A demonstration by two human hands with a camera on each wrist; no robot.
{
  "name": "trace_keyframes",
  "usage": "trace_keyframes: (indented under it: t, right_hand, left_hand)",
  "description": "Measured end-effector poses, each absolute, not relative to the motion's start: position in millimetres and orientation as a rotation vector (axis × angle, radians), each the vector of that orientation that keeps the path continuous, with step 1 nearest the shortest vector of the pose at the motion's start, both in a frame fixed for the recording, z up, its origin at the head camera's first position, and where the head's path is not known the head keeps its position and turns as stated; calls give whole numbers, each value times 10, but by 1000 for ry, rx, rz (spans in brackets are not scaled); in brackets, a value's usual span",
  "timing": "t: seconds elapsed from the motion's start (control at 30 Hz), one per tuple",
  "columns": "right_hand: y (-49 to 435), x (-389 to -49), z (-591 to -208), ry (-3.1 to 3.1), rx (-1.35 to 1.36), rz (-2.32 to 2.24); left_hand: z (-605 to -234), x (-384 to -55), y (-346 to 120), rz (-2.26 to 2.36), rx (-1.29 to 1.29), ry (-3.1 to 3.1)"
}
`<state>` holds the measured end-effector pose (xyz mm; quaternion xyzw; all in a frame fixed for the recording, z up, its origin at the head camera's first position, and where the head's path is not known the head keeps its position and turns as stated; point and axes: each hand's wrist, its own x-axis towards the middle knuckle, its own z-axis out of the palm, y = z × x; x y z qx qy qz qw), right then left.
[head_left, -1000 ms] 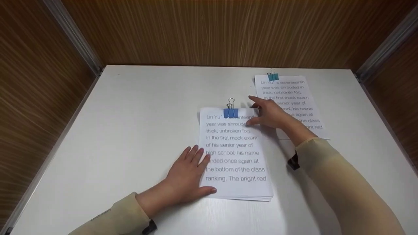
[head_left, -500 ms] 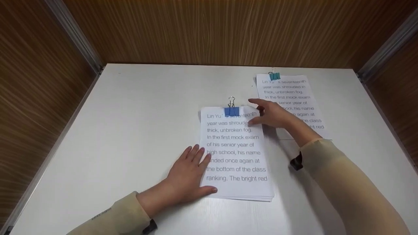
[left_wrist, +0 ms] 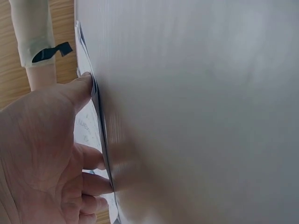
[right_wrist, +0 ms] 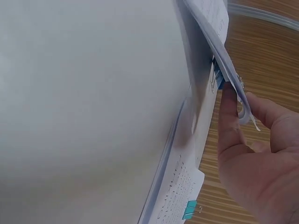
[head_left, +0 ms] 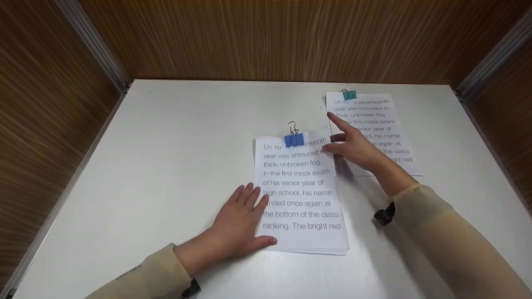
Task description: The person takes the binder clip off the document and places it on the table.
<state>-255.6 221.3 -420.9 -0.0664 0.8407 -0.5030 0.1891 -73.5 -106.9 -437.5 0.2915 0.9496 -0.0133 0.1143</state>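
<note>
A stack of printed sheets (head_left: 297, 195) lies at mid-table, with a blue binder clip (head_left: 294, 140) on its top edge. My left hand (head_left: 235, 224) rests on the stack's left edge with fingers spread. At the upper right corner my right hand (head_left: 355, 145) pinches the sheets between thumb and fingers, index finger pointing outward in the head view. That corner is raised off the table; from the right wrist camera the lifted sheets (right_wrist: 219, 49) show side-on, bent at the corner, with the blue clip (right_wrist: 218, 77) beside a finger.
A second printed stack (head_left: 370, 109) with a teal binder clip (head_left: 350, 95) lies at the back right, partly hidden by my right hand and forearm. The white table (head_left: 174, 137) is bounded by wood-grain panels (head_left: 266, 41) at the back and sides.
The stack's upper right corner has risen and the blue clip has tilted with it. My right hand has shifted slightly right, its index finger extending. My left hand stays in place.
</note>
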Motion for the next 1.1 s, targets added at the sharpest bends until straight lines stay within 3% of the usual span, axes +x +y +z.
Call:
trace_keyframes:
  t: [0.67,1.1]
  right_hand:
    - [2206,-2433,-4230,2240,-330,-1477]
    - [2209,-2376,-4295,2162,-233,-1627]
  left_hand:
    - [-4370,-726,-1058,-51,852,2796]
    - [-4344,-730,-1073,-52,866,2787]
